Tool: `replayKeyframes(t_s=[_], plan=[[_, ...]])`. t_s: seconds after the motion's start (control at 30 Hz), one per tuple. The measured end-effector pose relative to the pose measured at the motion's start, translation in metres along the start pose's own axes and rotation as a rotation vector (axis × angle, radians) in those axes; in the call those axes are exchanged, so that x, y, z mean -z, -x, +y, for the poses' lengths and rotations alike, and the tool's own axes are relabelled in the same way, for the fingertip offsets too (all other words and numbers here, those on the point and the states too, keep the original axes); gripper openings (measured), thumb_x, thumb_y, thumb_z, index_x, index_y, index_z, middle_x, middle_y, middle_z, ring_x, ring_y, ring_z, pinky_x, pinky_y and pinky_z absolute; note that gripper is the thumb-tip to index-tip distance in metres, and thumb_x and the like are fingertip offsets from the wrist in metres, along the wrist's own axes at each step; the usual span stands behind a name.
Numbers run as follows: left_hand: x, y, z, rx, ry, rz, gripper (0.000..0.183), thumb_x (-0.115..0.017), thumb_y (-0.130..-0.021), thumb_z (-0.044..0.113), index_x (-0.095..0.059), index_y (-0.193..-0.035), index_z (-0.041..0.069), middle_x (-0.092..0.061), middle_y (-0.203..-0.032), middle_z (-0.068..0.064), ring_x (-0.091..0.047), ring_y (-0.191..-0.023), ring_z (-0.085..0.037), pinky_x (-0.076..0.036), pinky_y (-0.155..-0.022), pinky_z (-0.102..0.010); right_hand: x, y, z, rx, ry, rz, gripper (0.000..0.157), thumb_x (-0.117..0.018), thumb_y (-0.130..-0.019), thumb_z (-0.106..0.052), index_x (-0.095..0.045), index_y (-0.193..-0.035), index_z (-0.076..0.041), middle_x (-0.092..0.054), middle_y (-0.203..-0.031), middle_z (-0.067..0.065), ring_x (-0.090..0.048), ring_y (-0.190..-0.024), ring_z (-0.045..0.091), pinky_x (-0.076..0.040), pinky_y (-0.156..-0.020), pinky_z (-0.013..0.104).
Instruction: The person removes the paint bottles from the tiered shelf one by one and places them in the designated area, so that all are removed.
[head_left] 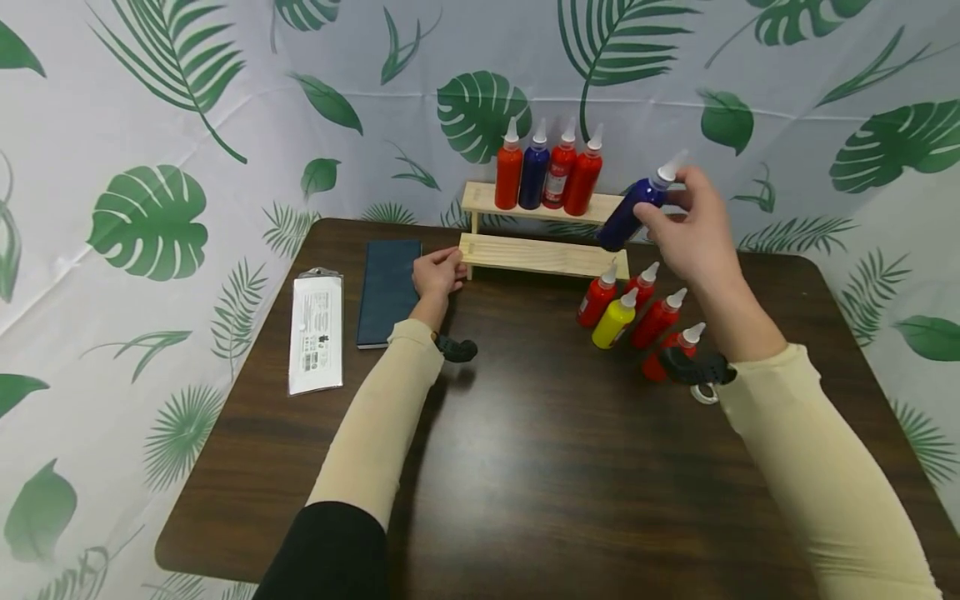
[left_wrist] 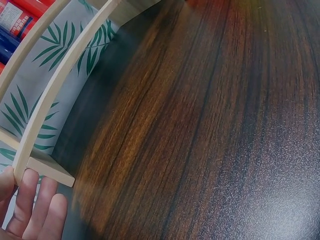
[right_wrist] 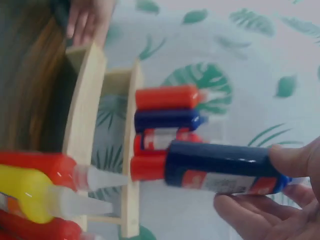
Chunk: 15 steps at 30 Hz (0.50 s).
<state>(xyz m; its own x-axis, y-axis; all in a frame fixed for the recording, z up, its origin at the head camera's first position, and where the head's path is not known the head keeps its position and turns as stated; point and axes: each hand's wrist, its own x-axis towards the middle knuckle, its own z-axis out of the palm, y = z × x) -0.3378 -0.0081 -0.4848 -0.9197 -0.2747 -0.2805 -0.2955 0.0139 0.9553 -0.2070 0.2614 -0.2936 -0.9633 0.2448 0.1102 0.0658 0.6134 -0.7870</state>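
Note:
My right hand [head_left: 693, 221] holds a blue squeeze bottle [head_left: 633, 212] by its neck, thumb on one side and fingers on the other. The bottle tilts, its white nozzle up to the right, over the right end of a two-tier wooden rack [head_left: 540, 254]. On the rack's upper tier stand a row of bottles: an orange-red bottle [head_left: 508, 177], a blue bottle [head_left: 534, 175] and two red bottles [head_left: 582, 182]. At the left end of the lower tier, my left hand [head_left: 437, 273] pinches the plank between thumb and fingers, as the left wrist view shows.
Several red bottles [head_left: 658, 321] and a yellow bottle [head_left: 613, 323] stand on the dark wooden table [head_left: 525, 467], in front of the rack's right end. A white ring-shaped thing [head_left: 705, 395] lies under my right wrist. Left lie a dark notebook [head_left: 386, 292] and a white package [head_left: 316, 333].

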Motion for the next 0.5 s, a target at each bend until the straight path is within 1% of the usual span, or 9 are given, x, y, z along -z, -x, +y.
replayKeyframes(t_s=[0.13,0.23,0.3,0.37,0.4,0.43,0.5], plan=[[0.000,0.000,0.000,0.004,-0.009,0.003,0.020,-0.070,-0.089,0.027,-0.076,-0.105,0.018,-0.074,-0.086,-0.008,-0.072,-0.075,-0.018,-0.059,-0.061,-0.032,0.008,0.037,0.011,0.005,-0.005,-0.046,0.055,-0.058,-0.095,-0.032,-0.037,-0.142,-0.014,-0.047,-0.141,0.018,-0.055,-0.119,0.037,-0.052,-0.090,0.043],[0.000,-0.001,0.000,0.004,-0.011,0.005,0.020,-0.071,-0.088,0.027,-0.076,-0.105,0.018,-0.074,-0.085,-0.008,-0.072,-0.074,-0.017,-0.059,-0.061,-0.031,0.011,0.061,0.025,0.027,0.010,-0.064,0.053,-0.060,-0.094,-0.032,-0.039,-0.140,-0.013,-0.049,-0.138,0.019,-0.058,-0.114,0.036,-0.055,-0.083,0.028],[0.000,-0.001,0.000,0.005,-0.011,0.003,0.020,-0.071,-0.088,0.027,-0.076,-0.105,0.018,-0.074,-0.084,-0.007,-0.072,-0.072,-0.016,-0.059,-0.061,-0.032,0.011,0.074,0.036,0.039,0.007,-0.074,0.051,-0.061,-0.094,-0.029,-0.041,-0.138,-0.012,-0.050,-0.137,0.021,-0.059,-0.111,0.037,-0.054,-0.076,0.018],[0.000,-0.001,0.000,0.008,-0.010,-0.001,0.019,-0.071,-0.088,0.027,-0.076,-0.104,0.018,-0.074,-0.083,-0.007,-0.071,-0.071,-0.015,-0.059,-0.062,-0.032,0.008,0.085,0.047,0.056,0.016,-0.080,0.049,-0.062,-0.094,-0.024,-0.042,-0.136,-0.009,-0.051,-0.135,0.023,-0.060,-0.109,0.040,-0.051,-0.072,0.011],[0.000,-0.001,0.000,0.010,-0.008,-0.003,0.019,-0.071,-0.088,0.027,-0.076,-0.104,0.018,-0.074,-0.083,-0.006,-0.071,-0.070,-0.015,-0.059,-0.062,-0.032,0.006,0.090,0.053,0.052,0.016,-0.090,0.048,-0.062,-0.094,-0.023,-0.042,-0.136,-0.008,-0.050,-0.135,0.025,-0.059,-0.109,0.042,-0.052,-0.072,0.013],[0.000,-0.001,-0.001,0.010,-0.005,-0.003,0.019,-0.071,-0.088,0.027,-0.076,-0.104,0.018,-0.074,-0.082,-0.006,-0.071,-0.070,-0.015,-0.059,-0.062,-0.032,0.003,0.094,0.059,0.051,0.018,-0.101,0.048,-0.062,-0.094,-0.021,-0.042,-0.135,-0.007,-0.050,-0.135,0.026,-0.059,-0.110,0.044,-0.054,-0.074,0.018],[0.000,-0.001,-0.001,0.011,0.000,0.001,0.019,-0.071,-0.088,0.027,-0.076,-0.104,0.019,-0.074,-0.082,-0.006,-0.071,-0.070,-0.015,-0.059,-0.061,-0.032,-0.004,0.099,0.070,0.050,0.030,-0.123,0.047,-0.062,-0.094,-0.019,-0.042,-0.134,-0.004,-0.048,-0.135,0.028,-0.056,-0.112,0.048,-0.055,-0.079,0.032]])
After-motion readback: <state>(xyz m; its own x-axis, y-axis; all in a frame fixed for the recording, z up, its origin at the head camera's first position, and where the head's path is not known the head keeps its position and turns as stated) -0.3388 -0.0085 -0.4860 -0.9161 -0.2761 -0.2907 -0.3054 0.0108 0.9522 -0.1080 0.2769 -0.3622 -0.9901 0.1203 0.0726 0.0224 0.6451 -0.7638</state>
